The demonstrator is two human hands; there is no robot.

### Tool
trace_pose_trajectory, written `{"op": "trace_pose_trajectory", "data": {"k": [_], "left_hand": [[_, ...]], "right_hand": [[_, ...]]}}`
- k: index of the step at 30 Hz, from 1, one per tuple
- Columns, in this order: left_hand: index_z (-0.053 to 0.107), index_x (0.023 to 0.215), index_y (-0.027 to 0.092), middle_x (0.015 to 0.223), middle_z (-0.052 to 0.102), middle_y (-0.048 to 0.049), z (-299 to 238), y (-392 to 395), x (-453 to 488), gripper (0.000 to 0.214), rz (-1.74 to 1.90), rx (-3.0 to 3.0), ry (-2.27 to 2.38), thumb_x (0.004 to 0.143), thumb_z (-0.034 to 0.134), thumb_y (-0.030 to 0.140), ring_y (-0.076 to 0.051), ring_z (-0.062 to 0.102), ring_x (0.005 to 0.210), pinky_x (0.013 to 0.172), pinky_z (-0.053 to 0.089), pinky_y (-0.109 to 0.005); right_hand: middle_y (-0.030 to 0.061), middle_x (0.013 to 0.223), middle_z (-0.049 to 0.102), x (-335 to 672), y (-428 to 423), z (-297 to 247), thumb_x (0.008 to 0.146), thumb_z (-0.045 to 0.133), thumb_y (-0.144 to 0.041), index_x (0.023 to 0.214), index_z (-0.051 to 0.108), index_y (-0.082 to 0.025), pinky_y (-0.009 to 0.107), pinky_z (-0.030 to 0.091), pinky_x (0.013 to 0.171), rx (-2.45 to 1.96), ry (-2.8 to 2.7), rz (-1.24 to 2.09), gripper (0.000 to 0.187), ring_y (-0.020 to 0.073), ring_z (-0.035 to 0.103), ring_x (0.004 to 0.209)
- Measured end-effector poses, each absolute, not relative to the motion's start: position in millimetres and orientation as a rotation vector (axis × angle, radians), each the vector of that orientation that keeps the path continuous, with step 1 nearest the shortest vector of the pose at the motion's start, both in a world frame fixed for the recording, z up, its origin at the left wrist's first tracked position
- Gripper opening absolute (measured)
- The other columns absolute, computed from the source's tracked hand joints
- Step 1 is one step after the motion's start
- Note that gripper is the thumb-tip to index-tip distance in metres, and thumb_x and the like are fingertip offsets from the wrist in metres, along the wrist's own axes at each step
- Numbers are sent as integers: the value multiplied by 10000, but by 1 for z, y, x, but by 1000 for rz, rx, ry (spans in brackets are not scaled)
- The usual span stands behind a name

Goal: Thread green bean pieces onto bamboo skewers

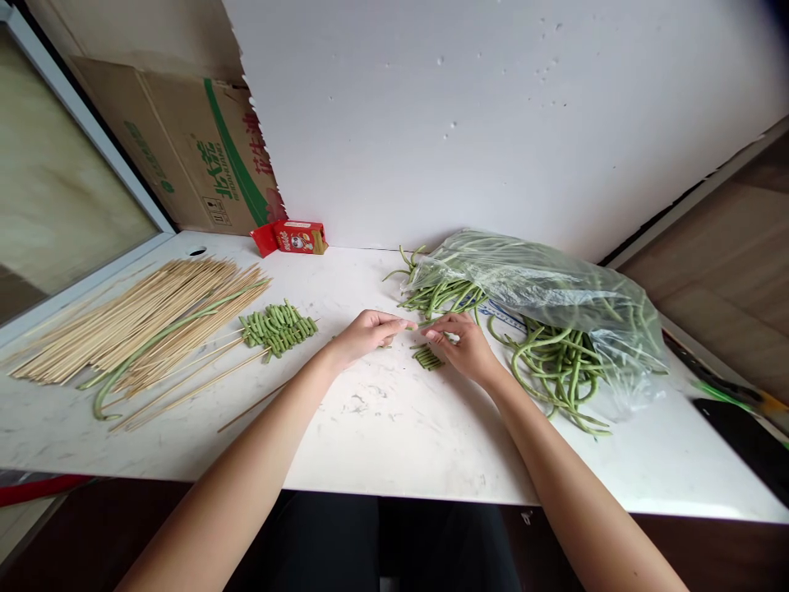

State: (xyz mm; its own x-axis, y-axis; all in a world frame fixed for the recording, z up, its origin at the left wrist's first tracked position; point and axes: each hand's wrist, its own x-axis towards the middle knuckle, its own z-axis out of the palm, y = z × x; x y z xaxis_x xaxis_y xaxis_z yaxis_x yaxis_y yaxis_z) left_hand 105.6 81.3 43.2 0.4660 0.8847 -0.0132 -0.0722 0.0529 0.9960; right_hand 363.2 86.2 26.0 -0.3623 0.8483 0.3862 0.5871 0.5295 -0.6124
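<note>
My left hand (368,335) and my right hand (463,344) are close together over the middle of the white table, fingers pinched. A short stretch of long bean (425,324) shows between their fingertips; much of it is hidden by the fingers. Under my right hand lies a small row of cut bean pieces (427,357). To the left of my left hand, several bamboo skewers carry rows of threaded bean pieces (279,330). Another skewer (251,408) pokes out from beneath my left forearm.
A large pile of bamboo skewers (148,308) covers the left side, with a long bean (166,330) across it. On the right, a clear plastic bag (555,275) spills long beans (564,366). A red box (302,238) stands by the white back panel (493,123). A black object (743,440) lies far right.
</note>
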Motion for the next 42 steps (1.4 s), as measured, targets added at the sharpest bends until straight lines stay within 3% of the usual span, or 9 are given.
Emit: {"op": "trace_pose_trajectory", "data": {"k": [5, 10, 15, 20, 24, 27, 30, 36, 42], "left_hand": [[821, 1212, 71, 645, 478, 43, 43, 81, 108, 427, 848, 1287, 741, 903, 695, 338, -96, 404, 622, 663, 339, -284], [809, 1248, 124, 799, 680, -13, 38, 82, 108, 435, 808, 1329, 700, 924, 779, 413, -120, 645, 694, 774, 496, -310], [791, 1265, 121, 952, 810, -107, 38, 79, 111, 509, 791, 1317, 654, 918, 831, 491, -216, 805, 820, 885, 592, -379], [789, 1226, 93, 1033, 840, -159, 43, 73, 116, 544, 812, 1257, 642, 853, 903, 472, -254, 824, 893, 948, 627, -431], [763, 1251, 100, 1072, 840, -166, 41, 72, 119, 601, 813, 1198, 666, 810, 937, 470, -254, 825, 913, 954, 637, -451], [760, 1148, 94, 1016, 844, -165, 38, 73, 120, 552, 868, 1192, 711, 795, 946, 475, -241, 820, 889, 944, 639, -447], [760, 1062, 92, 966, 844, -162, 36, 74, 119, 512, 899, 1226, 729, 806, 930, 502, -227, 817, 845, 913, 640, -421], [788, 1080, 99, 916, 835, -135, 40, 71, 118, 457, 839, 1326, 764, 868, 882, 493, -210, 807, 780, 829, 640, -366], [797, 993, 98, 801, 794, -94, 49, 65, 117, 415, 768, 1381, 681, 880, 863, 491, -172, 754, 671, 711, 638, -330]], "right_hand": [[88, 902, 769, 359, 83, 34, 1041, 584, -655, 948, 835, -242, 429, 493, 855, -1165, -1908, 544, 492, 259, 670, 881], [73, 966, 807, 349, 71, 42, 952, 765, -598, 1108, 828, -269, 368, 484, 720, -1055, -1865, 624, 370, 251, 685, 921], [74, 907, 816, 344, 64, 46, 899, 847, -548, 1052, 845, -277, 386, 484, 719, -966, -1823, 607, 311, 256, 667, 882], [66, 914, 818, 343, 61, 52, 936, 828, -492, 1023, 855, -283, 420, 508, 804, -873, -1859, 564, 228, 242, 667, 847], [84, 914, 808, 345, 61, 55, 965, 772, -549, 990, 843, -280, 448, 529, 821, -949, -1884, 512, 280, 265, 673, 861], [101, 928, 797, 346, 61, 56, 973, 743, -582, 968, 818, -273, 463, 531, 817, -999, -1884, 470, 318, 283, 664, 877], [101, 934, 787, 347, 60, 55, 984, 724, -589, 986, 798, -271, 448, 525, 789, -1004, -1900, 476, 326, 280, 650, 879], [85, 887, 753, 346, 60, 56, 1000, 706, -576, 937, 762, -262, 423, 502, 801, -982, -1930, 500, 325, 263, 635, 861], [65, 832, 695, 343, 61, 51, 986, 677, -652, 863, 716, -251, 397, 497, 802, -895, -1895, 695, 421, 246, 621, 830]]}}
